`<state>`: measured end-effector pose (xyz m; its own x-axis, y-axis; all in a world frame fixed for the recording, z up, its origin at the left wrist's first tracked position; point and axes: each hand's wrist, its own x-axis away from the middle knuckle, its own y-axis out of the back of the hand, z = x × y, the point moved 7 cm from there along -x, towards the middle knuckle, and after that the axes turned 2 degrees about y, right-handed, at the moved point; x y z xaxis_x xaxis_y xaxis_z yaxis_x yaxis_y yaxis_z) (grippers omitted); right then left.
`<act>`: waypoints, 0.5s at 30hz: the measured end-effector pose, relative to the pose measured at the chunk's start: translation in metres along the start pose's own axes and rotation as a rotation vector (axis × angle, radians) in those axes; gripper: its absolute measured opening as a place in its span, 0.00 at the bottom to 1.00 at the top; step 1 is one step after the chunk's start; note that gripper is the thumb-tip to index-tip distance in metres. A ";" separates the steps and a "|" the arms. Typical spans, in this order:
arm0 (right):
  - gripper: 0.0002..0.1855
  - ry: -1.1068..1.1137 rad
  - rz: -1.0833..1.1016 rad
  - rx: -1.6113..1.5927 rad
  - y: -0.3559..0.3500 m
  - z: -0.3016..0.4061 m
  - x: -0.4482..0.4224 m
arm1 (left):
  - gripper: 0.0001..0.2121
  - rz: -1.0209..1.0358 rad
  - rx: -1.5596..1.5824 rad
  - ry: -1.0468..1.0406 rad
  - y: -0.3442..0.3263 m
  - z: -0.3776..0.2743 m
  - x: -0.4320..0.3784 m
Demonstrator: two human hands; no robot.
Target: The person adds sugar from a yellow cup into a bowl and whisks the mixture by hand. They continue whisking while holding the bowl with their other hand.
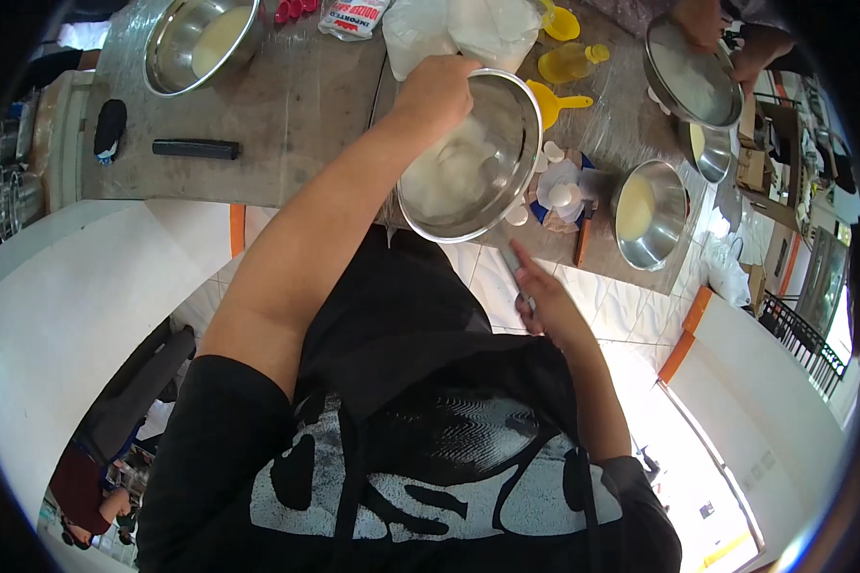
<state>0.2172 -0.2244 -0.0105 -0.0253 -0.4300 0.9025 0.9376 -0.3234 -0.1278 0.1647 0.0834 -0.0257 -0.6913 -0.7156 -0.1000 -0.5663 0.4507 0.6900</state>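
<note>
My left hand (438, 92) grips the far rim of a round metal bowl or sieve (534, 136), which is tilted over the table's front edge. White powder (459, 168), apparently flour, lies inside it. Just beyond the near rim, my right hand (545, 297) holds a slim grey tool (514, 266), mostly covered by the fingers. Eggshells (563, 195) rest on and around a blue and brown wrapper (541, 215) to the right. A knife with a brown handle (583, 242) lies beside them. Farther right stands a steel bowl (663, 229) with a pale yellow mixture (635, 208).
Plastic bags of white powder (494, 32), a salt packet (353, 18), an oil bottle (570, 63) and a yellow funnel (550, 104) stand behind. Another steel bowl (168, 68) is at left, near a black bar (196, 149). A co-worker's hands (760, 57) hold a sieve (695, 79).
</note>
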 end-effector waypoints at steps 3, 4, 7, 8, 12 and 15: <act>0.26 -0.050 0.097 -0.072 0.001 0.008 0.006 | 0.17 0.002 0.021 0.016 -0.001 0.000 0.000; 0.26 -0.040 0.061 -0.125 0.010 0.009 0.004 | 0.17 -0.013 0.017 0.011 0.001 -0.001 0.000; 0.26 -0.014 -0.067 -0.068 0.014 -0.010 -0.005 | 0.17 0.014 0.016 0.011 -0.001 -0.007 -0.002; 0.27 -0.040 -0.007 -0.016 0.004 -0.016 -0.002 | 0.17 0.013 0.018 0.009 -0.001 -0.010 -0.004; 0.27 -0.044 0.062 -0.142 0.005 0.006 0.002 | 0.16 0.019 -0.033 0.009 0.000 -0.006 -0.003; 0.27 0.004 -0.034 -0.106 0.004 -0.016 0.001 | 0.14 0.011 -0.074 0.013 -0.004 -0.007 0.000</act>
<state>0.2157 -0.2396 -0.0171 -0.0576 -0.4206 0.9054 0.8944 -0.4246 -0.1403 0.1703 0.0784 -0.0239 -0.6914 -0.7177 -0.0833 -0.5235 0.4182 0.7424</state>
